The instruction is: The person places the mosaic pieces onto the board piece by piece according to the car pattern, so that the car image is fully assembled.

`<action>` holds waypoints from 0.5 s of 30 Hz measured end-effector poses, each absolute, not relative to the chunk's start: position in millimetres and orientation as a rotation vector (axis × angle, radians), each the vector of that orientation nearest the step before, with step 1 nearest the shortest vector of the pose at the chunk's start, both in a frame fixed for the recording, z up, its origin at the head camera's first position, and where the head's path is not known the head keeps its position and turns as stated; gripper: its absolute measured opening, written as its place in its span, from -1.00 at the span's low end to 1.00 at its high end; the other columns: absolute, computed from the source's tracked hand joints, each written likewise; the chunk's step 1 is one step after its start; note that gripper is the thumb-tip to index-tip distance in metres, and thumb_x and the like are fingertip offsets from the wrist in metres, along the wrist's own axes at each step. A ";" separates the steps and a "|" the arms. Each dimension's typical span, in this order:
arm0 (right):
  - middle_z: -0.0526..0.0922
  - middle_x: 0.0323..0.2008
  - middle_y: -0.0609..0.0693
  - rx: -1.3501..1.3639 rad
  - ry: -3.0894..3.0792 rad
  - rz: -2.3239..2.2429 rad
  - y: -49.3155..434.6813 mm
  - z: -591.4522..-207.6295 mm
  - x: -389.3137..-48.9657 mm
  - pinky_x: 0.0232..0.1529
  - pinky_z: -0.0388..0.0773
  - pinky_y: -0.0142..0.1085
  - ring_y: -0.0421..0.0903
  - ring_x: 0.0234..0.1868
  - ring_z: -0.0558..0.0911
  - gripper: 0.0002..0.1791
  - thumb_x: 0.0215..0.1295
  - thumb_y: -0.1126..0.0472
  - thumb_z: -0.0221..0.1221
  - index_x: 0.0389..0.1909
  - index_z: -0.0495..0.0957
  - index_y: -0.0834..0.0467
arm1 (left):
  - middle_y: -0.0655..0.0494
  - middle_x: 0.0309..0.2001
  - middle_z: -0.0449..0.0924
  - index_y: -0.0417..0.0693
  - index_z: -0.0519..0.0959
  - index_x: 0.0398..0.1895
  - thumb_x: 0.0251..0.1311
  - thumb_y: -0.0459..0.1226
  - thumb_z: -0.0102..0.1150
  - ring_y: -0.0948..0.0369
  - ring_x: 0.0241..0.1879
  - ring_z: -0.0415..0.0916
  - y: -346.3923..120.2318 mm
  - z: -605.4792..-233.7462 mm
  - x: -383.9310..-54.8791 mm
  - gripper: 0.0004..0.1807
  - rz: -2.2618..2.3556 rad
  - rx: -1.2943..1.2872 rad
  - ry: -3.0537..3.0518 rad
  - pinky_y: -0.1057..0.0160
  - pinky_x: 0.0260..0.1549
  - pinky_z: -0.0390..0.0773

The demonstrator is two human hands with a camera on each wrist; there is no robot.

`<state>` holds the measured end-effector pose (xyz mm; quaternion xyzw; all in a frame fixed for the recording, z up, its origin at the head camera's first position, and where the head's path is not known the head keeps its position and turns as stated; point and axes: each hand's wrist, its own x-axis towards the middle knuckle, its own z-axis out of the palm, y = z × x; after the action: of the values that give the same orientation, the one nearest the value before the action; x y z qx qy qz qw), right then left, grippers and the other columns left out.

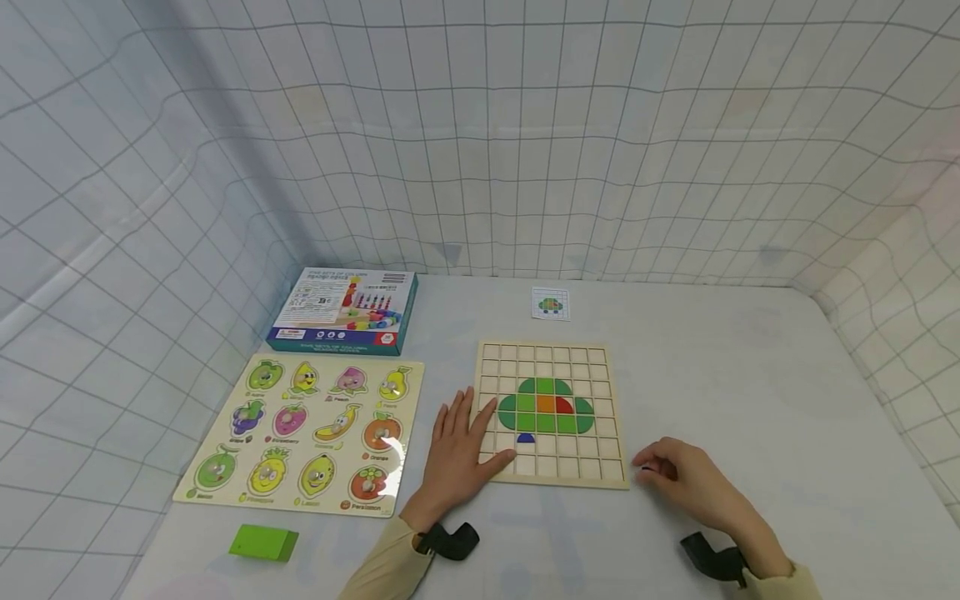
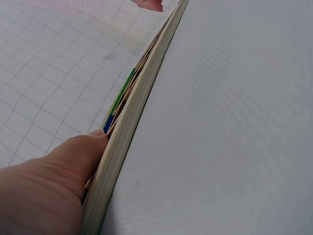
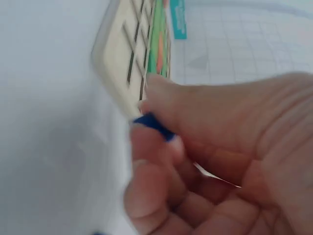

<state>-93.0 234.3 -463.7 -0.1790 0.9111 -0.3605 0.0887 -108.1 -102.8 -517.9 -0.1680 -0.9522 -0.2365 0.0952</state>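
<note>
A wooden grid board (image 1: 555,473) lies on the table, holding green pieces (image 1: 546,386) around an orange piece (image 1: 546,403) and a red piece (image 1: 563,406). Below them sits a blue half-round piece (image 1: 526,438) in one cell. My left hand (image 1: 459,454) rests with spread fingers on the board's left side, its thumb near the blue piece. Just off the board's lower right corner is my right hand (image 1: 693,485). Between thumb and fingers it pinches a small blue piece (image 3: 155,125), partly hidden by the fingertips in the right wrist view.
Behind the board lies a small picture card (image 1: 551,303) showing a coloured shape on a grid. At left are a fruit puzzle board (image 1: 300,429), a toy box (image 1: 341,310) and a green block (image 1: 262,542). White gridded cloth walls (image 1: 517,167) surround the table.
</note>
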 end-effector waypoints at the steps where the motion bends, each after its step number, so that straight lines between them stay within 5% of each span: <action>1: 0.42 -0.49 -0.19 -0.541 2.729 -1.097 232.0 -462.7 -92.7 -0.47 0.38 -0.40 -0.28 -0.46 0.38 -0.92 0.17 0.30 0.30 -0.33 0.62 0.09 | -0.27 0.41 0.01 -0.04 0.26 0.40 0.13 0.19 0.13 -0.15 0.41 -0.15 -102.9 -517.5 -108.0 -0.16 -0.703 -0.499 -2.823 -0.15 0.30 -0.18; 15: 0.57 -0.43 -0.16 -0.655 2.545 -1.327 173.5 -467.3 -109.5 -0.41 0.56 -0.38 -0.23 -0.44 0.53 -0.81 0.04 0.39 0.37 -0.39 0.60 0.08 | -0.28 0.41 0.02 -0.04 0.26 0.40 0.14 0.20 0.12 -0.15 0.41 -0.14 -104.0 -517.2 -107.2 -0.17 -0.707 -0.507 -2.817 -0.16 0.30 -0.16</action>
<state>-109.5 173.5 -467.3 -0.2216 0.8602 -0.4486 0.0987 -107.2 -104.0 -517.2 -0.1713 -0.9509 -0.2388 0.0965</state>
